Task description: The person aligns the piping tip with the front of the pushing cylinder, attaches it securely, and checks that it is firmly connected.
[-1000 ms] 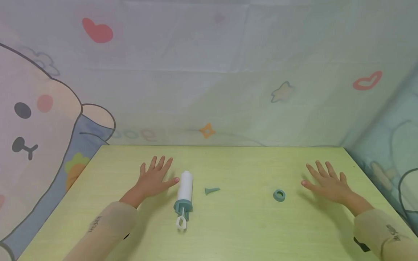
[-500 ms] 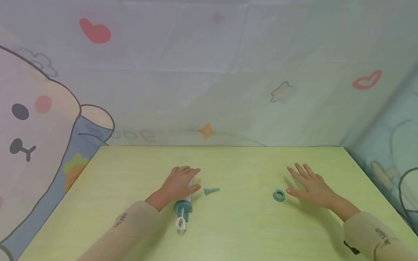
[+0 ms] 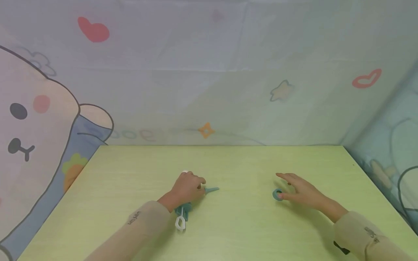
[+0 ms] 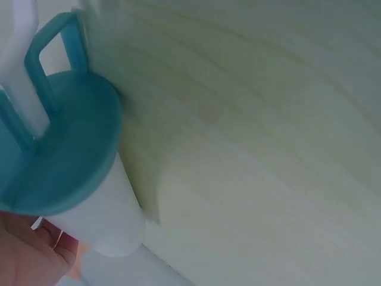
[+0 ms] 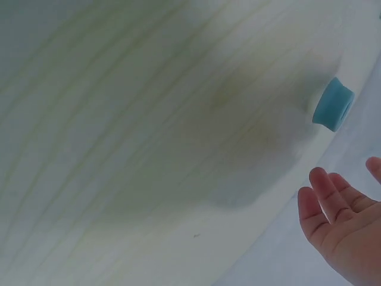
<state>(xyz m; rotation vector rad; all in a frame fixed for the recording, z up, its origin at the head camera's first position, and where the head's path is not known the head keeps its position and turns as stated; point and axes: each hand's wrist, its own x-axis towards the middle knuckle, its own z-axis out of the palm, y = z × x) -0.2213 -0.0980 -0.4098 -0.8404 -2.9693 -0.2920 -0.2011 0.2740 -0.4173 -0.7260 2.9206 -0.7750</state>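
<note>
A syringe-like icing press [image 3: 184, 209] lies on the table, with a white barrel [image 4: 110, 217], a teal collar and a white looped plunger handle. My left hand [image 3: 185, 188] is above its barrel and hides most of it in the head view. The thumb and index finger, bent and apart, reach the wide end of a small teal cone nozzle [image 3: 213, 189]; contact cannot be made out. On the right, a teal ring cap [image 3: 274, 195] sits on the table. My right hand [image 3: 303, 192] hovers beside it, thumb tip over its rim and fingers extended beyond.
The pale yellow-green table [image 3: 241, 228] ends at a printed cloth backdrop [image 3: 183, 98]. More cloth hangs along the right side, where a dark cable [image 3: 401, 192] curves down near the table edge.
My left hand has moved right, across the icing press to the nozzle, its fingers bending. My right hand has moved left to the ring cap. The objects have stayed in place.
</note>
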